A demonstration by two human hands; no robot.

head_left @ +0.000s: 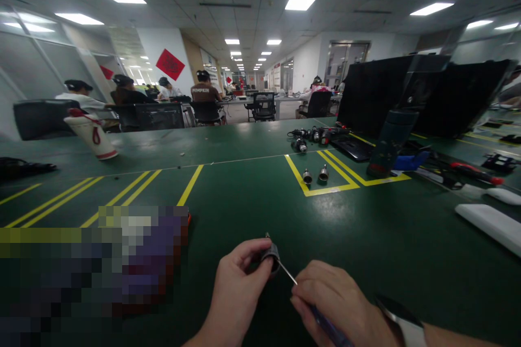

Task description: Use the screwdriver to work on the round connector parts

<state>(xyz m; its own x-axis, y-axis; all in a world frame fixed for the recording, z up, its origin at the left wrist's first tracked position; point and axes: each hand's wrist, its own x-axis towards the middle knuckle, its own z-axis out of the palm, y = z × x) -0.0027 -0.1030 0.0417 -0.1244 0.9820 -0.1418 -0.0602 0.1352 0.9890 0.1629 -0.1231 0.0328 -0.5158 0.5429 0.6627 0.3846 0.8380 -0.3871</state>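
My left hand [238, 287] is closed in a pinch on a small dark round part [272, 255] held just above the green table [252, 195]. My right hand [337, 303] is wrapped round a thin tool with a dark blue handle [325, 328]. The tool's fine metal shaft [287, 274] runs up and left into the part. Both hands meet near the table's front edge, at the bottom middle of the view.
Two small metal pieces [314, 175] lie in a yellow-taped box, with dark tools [315, 134] behind. A dark cylinder [391, 143], black screens [423, 95], red-handled tool [474, 172] and white slab [490, 225] sit right. A white bottle [91, 134] stands left. People sit at far desks.
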